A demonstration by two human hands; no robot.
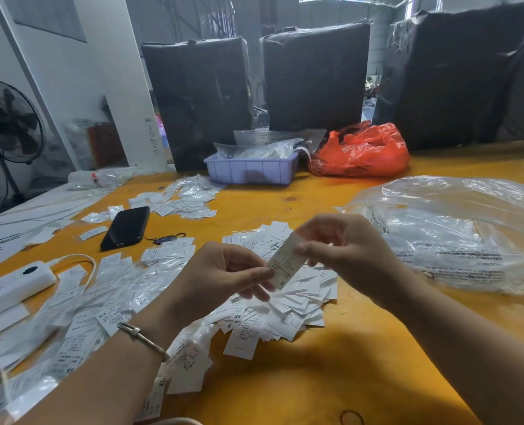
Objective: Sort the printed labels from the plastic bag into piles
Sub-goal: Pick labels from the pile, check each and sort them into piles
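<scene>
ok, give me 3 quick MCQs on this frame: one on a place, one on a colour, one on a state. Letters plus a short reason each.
1. Where does the black phone lie on the table?
A. left of the held label
B. inside the lilac tray
C. on the red bag

2. What colour is the crumpled bag beside the lilac tray?
A. blue
B. red-orange
C. green

3. How is the label held?
A. lying loose on the pile
B. in the left hand alone
C. pinched by both hands

Key: 1 A, the phone lies far left of the label, on bare table. 2 B, the bag is plainly red-orange. 3 C, the left hand and the right hand each pinch one end.
</scene>
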